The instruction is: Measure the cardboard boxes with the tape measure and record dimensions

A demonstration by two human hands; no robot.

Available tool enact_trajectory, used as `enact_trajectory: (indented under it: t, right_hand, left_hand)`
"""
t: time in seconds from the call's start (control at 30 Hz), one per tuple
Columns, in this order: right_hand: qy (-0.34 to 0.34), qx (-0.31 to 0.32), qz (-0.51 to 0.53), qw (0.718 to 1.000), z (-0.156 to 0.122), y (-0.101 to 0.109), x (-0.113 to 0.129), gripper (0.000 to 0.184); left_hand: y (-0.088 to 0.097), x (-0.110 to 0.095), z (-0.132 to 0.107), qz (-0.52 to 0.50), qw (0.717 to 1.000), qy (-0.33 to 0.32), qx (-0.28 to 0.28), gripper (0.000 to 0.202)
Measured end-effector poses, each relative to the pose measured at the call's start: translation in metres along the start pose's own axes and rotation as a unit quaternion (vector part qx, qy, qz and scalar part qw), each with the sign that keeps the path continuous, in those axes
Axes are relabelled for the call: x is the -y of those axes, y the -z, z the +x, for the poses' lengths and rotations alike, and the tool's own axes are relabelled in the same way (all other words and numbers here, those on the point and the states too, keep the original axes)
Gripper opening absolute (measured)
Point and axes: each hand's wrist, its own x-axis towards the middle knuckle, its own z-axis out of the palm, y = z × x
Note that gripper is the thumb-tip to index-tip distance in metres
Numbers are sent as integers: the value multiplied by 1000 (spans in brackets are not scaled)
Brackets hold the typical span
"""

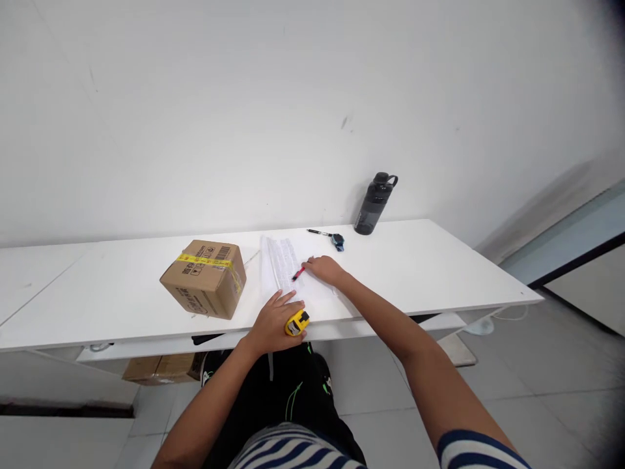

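My left hand (274,322) rests at the desk's front edge and holds a yellow tape measure (297,323) on its thumb side. Its fingers stretch forward over the lower edge of some printed paper sheets (283,257). Above the sheets, my right hand (326,268) is closed around a slim red-and-black pen-like thing (299,273), tilted with its dark end down towards the print. Whether that end touches the paper I cannot tell. Left of the sheets stands a cardboard box (205,280) sealed with yellow tape.
Behind the sheets, a black pen (319,232) lies beside a dark blue wristwatch (337,241). A dark bottle (373,205) stands near the wall on the white desk (415,267). Below the desk is another cardboard box (161,369).
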Motion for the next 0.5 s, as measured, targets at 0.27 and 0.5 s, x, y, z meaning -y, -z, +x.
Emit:
enact_trajectory:
  t: [0.27, 0.5]
  right_hand:
    - [-21, -137, 306, 942, -27, -32, 41, 27]
    - [-134, -138, 549, 813, -32, -48, 33, 49]
  left_hand:
    - [13, 31, -16, -126, 978, 165, -5, 45]
    - [12, 36, -15, -158, 966, 205, 5, 44]
